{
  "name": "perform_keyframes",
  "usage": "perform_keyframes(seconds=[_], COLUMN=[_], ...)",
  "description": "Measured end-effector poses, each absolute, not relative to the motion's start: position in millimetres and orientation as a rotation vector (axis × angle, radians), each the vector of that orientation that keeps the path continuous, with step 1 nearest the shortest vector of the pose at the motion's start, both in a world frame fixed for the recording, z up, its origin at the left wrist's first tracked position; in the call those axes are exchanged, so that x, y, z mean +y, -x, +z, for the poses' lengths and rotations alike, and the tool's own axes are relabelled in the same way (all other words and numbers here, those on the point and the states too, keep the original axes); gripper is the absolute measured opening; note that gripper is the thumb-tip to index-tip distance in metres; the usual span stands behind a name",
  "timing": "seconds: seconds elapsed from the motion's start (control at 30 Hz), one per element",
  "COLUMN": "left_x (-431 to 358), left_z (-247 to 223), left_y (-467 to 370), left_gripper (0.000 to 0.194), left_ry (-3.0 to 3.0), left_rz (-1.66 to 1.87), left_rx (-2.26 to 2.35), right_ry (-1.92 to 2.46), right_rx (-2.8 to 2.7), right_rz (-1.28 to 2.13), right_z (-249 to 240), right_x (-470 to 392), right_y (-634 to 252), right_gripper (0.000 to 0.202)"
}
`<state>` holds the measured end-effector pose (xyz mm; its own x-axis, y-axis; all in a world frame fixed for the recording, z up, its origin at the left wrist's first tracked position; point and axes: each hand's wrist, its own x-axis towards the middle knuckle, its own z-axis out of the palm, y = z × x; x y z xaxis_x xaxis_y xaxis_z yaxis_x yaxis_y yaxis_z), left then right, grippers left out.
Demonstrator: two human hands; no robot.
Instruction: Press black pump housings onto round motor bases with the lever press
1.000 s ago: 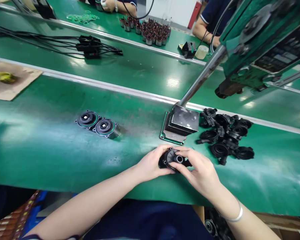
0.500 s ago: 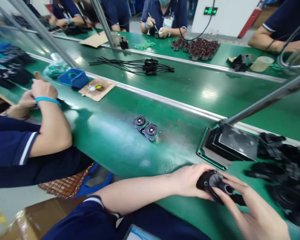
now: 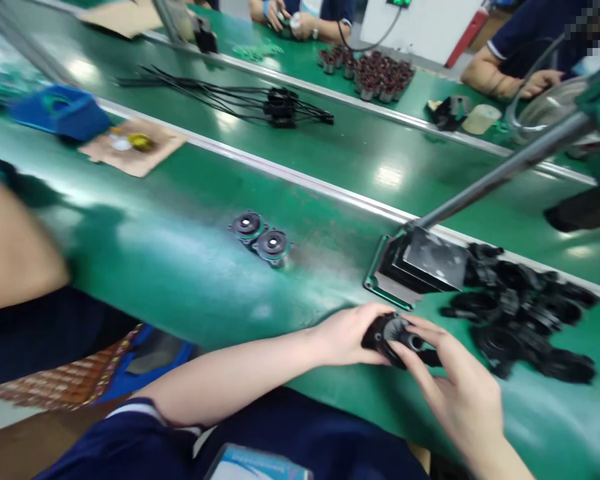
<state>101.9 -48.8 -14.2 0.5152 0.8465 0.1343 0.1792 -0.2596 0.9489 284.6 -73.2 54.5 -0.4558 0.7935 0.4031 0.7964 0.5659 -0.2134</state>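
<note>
A black round housing (image 3: 394,339) with a short pipe stub is held between both hands above the green bench. My left hand (image 3: 353,335) grips its left side. The fingers of my right hand (image 3: 450,373) close around its right side, by the stub. Two round black parts with green rings (image 3: 273,245) lie side by side on the bench, left of the hands. Just beyond the hands stands a black block (image 3: 433,259) beside a green-edged plate (image 3: 387,288). To the right is a pile of black housings (image 3: 535,310).
A slanting metal pole (image 3: 505,170) rises behind the block. Black cables (image 3: 280,107) lie past the metal rail (image 3: 280,170). At left are a blue bin (image 3: 60,113), cardboard (image 3: 133,147) and a co-worker's arm (image 3: 17,240). Other people sit across the bench.
The view has turned right and down, so the bench items appear further left and more of the black pile shows. Both hands still hold the housing.
</note>
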Motion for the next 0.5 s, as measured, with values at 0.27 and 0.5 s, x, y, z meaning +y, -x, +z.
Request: perform_keyframes(seconds=[0.27, 0.5], left_x=[-46.4, -46.8], left_z=[-14.3, -15.8], left_y=[-101.7, -101.8], left_gripper=[0.071, 0.071], left_ry=[-1.73, -1.735], left_rz=[0.855, 0.854], left_rx=[0.808, 0.819], right_ry=[1.27, 1.252], right_rx=[-2.328, -2.305], right_rz=[0.042, 0.089], right_z=[58.1, 55.0], right_x=[-70.5, -68.0], right_y=[-282.6, -282.4], right_gripper=[0.026, 0.029])
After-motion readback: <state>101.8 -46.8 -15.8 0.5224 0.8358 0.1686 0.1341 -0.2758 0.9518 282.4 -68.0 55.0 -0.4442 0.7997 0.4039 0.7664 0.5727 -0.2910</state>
